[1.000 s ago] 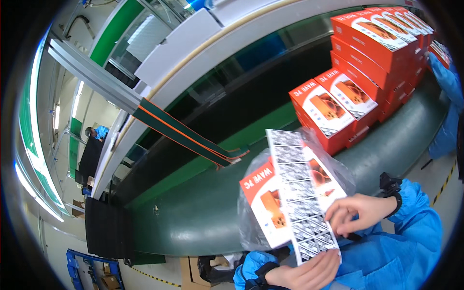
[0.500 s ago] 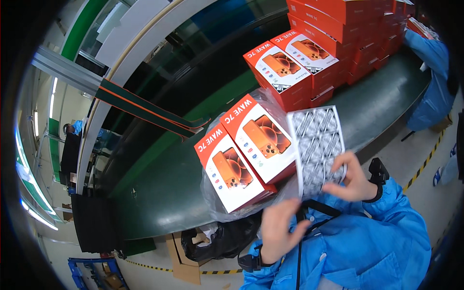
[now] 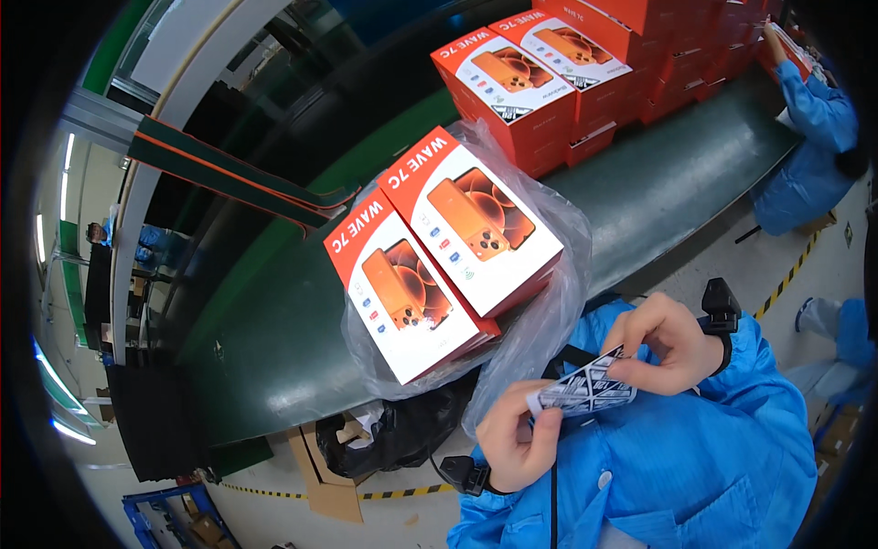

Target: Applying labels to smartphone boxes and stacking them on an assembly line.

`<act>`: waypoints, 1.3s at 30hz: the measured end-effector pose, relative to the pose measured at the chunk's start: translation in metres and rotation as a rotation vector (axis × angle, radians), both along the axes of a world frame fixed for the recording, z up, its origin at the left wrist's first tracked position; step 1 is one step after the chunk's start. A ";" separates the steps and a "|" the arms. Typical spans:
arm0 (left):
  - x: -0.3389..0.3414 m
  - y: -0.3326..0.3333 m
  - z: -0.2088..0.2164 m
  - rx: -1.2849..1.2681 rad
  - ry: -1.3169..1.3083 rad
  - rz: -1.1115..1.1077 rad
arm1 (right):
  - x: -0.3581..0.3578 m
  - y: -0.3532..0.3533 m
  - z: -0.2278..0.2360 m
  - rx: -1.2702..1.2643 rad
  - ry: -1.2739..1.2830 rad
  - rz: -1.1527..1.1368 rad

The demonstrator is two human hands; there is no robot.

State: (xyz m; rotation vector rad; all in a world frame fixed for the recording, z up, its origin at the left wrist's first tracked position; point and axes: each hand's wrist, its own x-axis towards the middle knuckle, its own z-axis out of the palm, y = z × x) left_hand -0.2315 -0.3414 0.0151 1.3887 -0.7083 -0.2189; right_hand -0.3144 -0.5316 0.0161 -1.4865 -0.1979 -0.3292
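Observation:
In front of my blue jacket, a black-and-white patterned label sheet (image 3: 588, 392) is stretched between both hands, curved and tilted. My left hand (image 3: 517, 439) pinches its left end with the thumb on top. My right hand (image 3: 672, 346) is closed on the upper right corner, fingertips pressed together. Beyond them, two red-and-white phone boxes stand side by side, the left box (image 3: 398, 288) slightly nearer than the right box (image 3: 476, 210). Under and around both spreads a clear plastic bag (image 3: 560, 306), whose loose end hangs toward my left hand.
Red phone boxes (image 3: 599, 96) are stacked farther along the dark green conveyor belt (image 3: 677, 178). A co-worker in blue (image 3: 805, 183) reaches over its far right end. Below the near edge are a black bag (image 3: 402, 439) and an open cardboard box (image 3: 329, 485). Green straps (image 3: 238, 178) cross at left.
The label sheet, earlier upright in my right hand, is now lower and bent, close to my body. My left hand has taken hold of its other end. The view has shifted.

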 end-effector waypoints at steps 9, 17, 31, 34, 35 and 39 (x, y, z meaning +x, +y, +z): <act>0.006 0.009 -0.005 -0.140 0.018 0.120 | 0.025 0.021 0.018 -0.947 -0.442 -0.573; 0.007 0.017 0.002 -0.029 -0.070 0.159 | 0.042 0.034 0.021 -0.724 -0.346 -0.206; 0.018 0.036 0.001 0.125 -0.358 0.118 | 0.070 0.034 0.046 -0.553 -0.025 0.131; 0.014 0.048 -0.007 0.465 -0.422 0.378 | 0.085 0.036 0.055 -0.583 -0.004 0.321; 0.015 0.059 -0.012 0.466 -0.420 0.388 | 0.093 0.035 0.063 -0.585 -0.007 0.331; 0.001 0.105 -0.034 0.501 -0.257 0.500 | 0.142 0.041 0.086 -0.607 0.182 0.572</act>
